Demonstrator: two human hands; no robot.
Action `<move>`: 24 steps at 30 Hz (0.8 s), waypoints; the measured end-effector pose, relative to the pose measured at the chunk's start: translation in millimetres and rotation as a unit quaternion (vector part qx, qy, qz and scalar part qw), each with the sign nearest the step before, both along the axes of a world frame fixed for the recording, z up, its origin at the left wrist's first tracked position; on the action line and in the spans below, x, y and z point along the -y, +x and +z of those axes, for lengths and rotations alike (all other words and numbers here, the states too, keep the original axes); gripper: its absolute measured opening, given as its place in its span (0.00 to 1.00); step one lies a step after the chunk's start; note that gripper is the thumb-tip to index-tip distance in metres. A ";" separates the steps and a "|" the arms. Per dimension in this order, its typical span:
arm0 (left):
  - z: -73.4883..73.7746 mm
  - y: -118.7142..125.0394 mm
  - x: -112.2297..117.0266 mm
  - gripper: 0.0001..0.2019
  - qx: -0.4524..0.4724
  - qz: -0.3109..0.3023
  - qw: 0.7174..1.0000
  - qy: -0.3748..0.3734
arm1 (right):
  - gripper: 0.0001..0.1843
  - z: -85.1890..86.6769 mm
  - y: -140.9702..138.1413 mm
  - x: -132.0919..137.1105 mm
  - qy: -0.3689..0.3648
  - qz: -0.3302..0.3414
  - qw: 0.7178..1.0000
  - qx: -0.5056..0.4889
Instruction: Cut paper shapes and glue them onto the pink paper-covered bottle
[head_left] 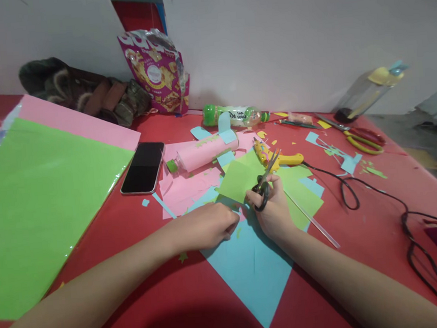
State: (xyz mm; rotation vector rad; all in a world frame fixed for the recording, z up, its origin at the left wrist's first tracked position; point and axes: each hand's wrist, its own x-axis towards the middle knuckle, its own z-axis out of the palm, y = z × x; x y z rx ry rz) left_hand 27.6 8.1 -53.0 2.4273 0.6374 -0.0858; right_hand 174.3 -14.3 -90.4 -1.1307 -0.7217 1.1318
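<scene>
My right hand [276,210] is closed on small black-handled scissors [268,172], fingers in the loops and blades pointing away from me. My left hand [212,225] rests just to the left, its fingers curled together over the blue paper [253,273]; whatever they may pinch is hidden. Light green paper sheets [239,180] lie partly over the blue one, just beyond my hands. Farther off is a bottle wrapped in pink paper [208,152] with a green cap, lying on its side. A yellow glue gun [285,159] lies beyond the scissors.
A phone [143,168] and a large green sheet [45,199] lie left on the red table. Behind stand a purple snack bag [157,72] and a lying green-capped bottle [237,115]. Larger scissors [362,140], a black cord [382,198] and a glue stick [313,219] are right.
</scene>
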 end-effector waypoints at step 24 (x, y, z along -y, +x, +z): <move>-6.8 8.8 -7.3 0.12 0.201 0.386 0.900 -0.038 | 0.21 7.4 -9.3 7.0 -0.006 0.057 0.994 -0.089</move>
